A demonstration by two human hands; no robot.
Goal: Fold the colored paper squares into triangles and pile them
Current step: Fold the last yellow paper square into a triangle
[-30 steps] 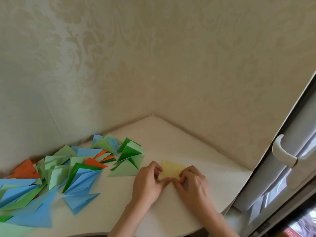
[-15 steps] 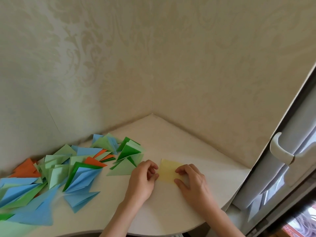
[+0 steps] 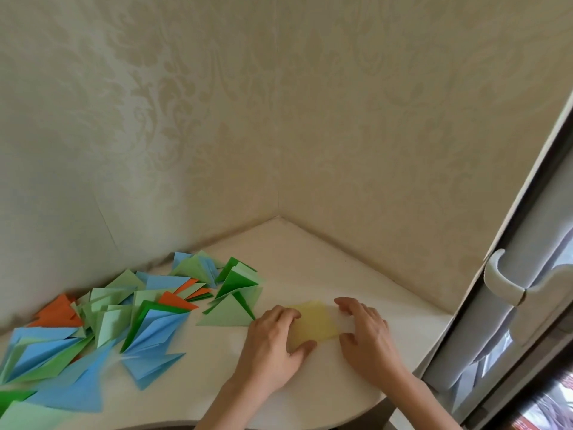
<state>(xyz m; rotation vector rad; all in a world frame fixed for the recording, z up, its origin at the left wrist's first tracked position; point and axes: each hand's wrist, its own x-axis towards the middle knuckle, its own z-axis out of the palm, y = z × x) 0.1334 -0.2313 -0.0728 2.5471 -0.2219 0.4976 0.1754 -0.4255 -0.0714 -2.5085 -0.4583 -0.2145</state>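
A pale yellow paper square (image 3: 316,321) lies flat on the white table (image 3: 310,268), near its front right. My left hand (image 3: 273,342) rests on the square's left part, fingers bent over the left edge and thumb on the near corner. My right hand (image 3: 366,336) sits at the square's right edge with fingers spread on the table. To the left spreads a loose pile of folded triangles (image 3: 148,324) in blue, green, light green and orange. Its nearest piece, a light green triangle (image 3: 228,316), lies just left of my left hand.
Patterned beige walls meet in a corner (image 3: 279,212) behind the table. A window frame with a white handle (image 3: 502,280) stands close on the right. The table's rounded front edge (image 3: 356,414) runs below my wrists.
The yellow paper, half hidden under both hands' fingertips a second ago, now lies open as a flat square. My hands have moved apart to its left and right edges.
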